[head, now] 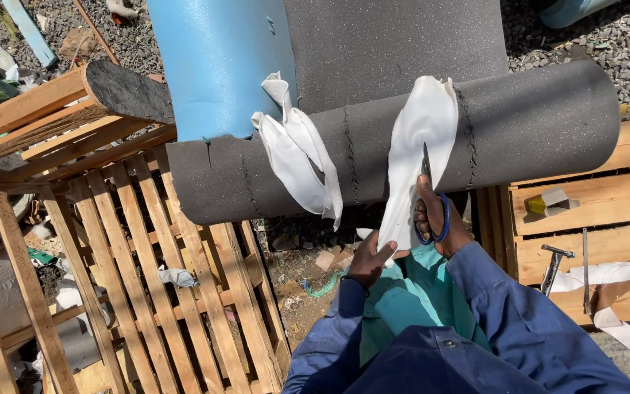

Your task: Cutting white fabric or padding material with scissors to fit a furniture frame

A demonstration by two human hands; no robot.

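Harsh bright sunlight; hard dark shadows; white cloth (421, 157) glares; focus sharp throughout.

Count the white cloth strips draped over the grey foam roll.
2. One strip hangs left of the roll's middle, beside the blue sheet. The other strip hangs farther right, held by the left hand while the right hand works scissors. The far side is hidden.
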